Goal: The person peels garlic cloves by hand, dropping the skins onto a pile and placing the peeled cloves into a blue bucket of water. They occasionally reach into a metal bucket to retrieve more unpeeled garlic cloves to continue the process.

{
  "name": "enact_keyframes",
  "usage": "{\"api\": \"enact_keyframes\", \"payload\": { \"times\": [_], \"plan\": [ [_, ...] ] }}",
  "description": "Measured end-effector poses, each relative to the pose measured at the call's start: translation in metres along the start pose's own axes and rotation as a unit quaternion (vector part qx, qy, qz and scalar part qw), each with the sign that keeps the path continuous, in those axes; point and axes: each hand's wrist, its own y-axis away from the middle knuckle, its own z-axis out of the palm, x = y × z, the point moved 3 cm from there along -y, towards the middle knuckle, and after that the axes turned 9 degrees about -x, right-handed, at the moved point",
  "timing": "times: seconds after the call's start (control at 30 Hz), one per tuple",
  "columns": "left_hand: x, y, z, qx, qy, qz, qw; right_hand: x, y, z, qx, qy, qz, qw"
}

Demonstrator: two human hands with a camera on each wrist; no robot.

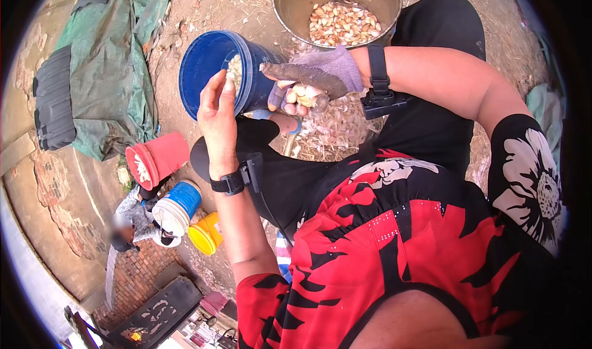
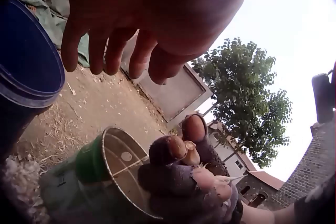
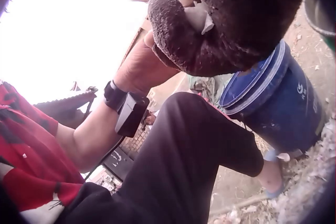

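Observation:
My bare left hand point(image 1: 219, 117) is beside the rim of a blue bucket point(image 1: 200, 68), fingers loosely extended; in the left wrist view the left hand point(image 2: 157, 19) holds nothing. Pale cloves point(image 1: 235, 65) show inside the bucket. Just right of it, my gloved right hand point(image 1: 317, 77) grips several garlic cloves point(image 1: 302, 95) in curled fingers. Cloves also show between the dark fingertips of the right hand point(image 2: 184, 182) in the left wrist view. In the right wrist view the glove point(image 3: 231, 35) hides part of the left hand point(image 3: 142, 69).
A metal pot point(image 1: 299, 0) with unpeeled cloves point(image 1: 345, 27) and a handled utensil stands at the top. Skins point(image 1: 336, 124) litter the ground between the legs. A red bucket point(image 1: 168, 154), blue-and-white bucket point(image 1: 179, 204) and yellow bucket point(image 1: 203, 233) stand left, near another person point(image 1: 139, 216).

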Motion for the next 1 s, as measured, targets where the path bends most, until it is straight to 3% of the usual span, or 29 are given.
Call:
{"api": "enact_keyframes", "payload": {
  "times": [0.07, 0.1, 0.13, 0.2, 0.33, 0.4, 0.47, 0.5, 0.53, 0.6, 0.73, 0.87, 0.93, 1.0],
  "plan": [
    [0.018, 0.019, 0.031, -0.093, 0.048, 0.072, 0.992, 0.009, -0.002, -0.004, -0.04, -0.042, 0.009, 0.998],
    [0.017, 0.026, 0.041, -0.157, 0.073, 0.03, 0.984, 0.011, 0.0, -0.005, -0.039, -0.043, 0.012, 0.998],
    [0.026, 0.034, 0.054, -0.206, 0.162, -0.014, 0.965, 0.011, 0.002, -0.003, -0.066, -0.004, -0.035, 0.997],
    [0.014, 0.036, 0.067, -0.189, 0.194, -0.066, 0.96, 0.012, 0.002, -0.006, -0.093, 0.035, -0.082, 0.992],
    [0.02, 0.038, 0.072, -0.113, 0.181, 0.001, 0.977, 0.017, -0.004, -0.013, -0.117, -0.038, -0.063, 0.99],
    [0.022, 0.041, 0.067, -0.072, 0.159, -0.011, 0.985, 0.019, -0.005, -0.016, -0.111, -0.07, -0.05, 0.99],
    [0.013, 0.036, 0.051, 0.009, 0.059, 0.045, 0.997, 0.017, -0.009, -0.026, -0.064, 0.061, -0.129, 0.988],
    [0.009, 0.036, 0.044, 0.019, 0.028, 0.03, 0.999, 0.013, -0.01, -0.024, 0.044, 0.033, -0.037, 0.998],
    [0.007, 0.037, 0.042, 0.02, 0.026, 0.029, 0.999, 0.009, -0.009, -0.019, 0.042, 0.033, -0.038, 0.998],
    [0.006, 0.041, 0.039, 0.023, -0.08, 0.021, 0.996, -0.001, -0.005, -0.012, 0.034, 0.072, -0.124, 0.989],
    [0.004, 0.045, 0.043, 0.037, -0.101, 0.055, 0.993, -0.002, -0.002, -0.008, -0.007, -0.001, -0.111, 0.994],
    [0.014, 0.052, 0.052, 0.022, -0.051, 0.068, 0.996, -0.004, 0.005, -0.003, -0.014, 0.006, -0.111, 0.994],
    [0.015, 0.054, 0.054, 0.061, 0.038, 0.075, 0.995, -0.004, 0.006, 0.0, -0.01, -0.016, -0.1, 0.995],
    [0.016, 0.054, 0.059, 0.042, 0.109, 0.074, 0.99, -0.004, 0.005, 0.002, 0.002, -0.024, -0.094, 0.995]
  ]
}}
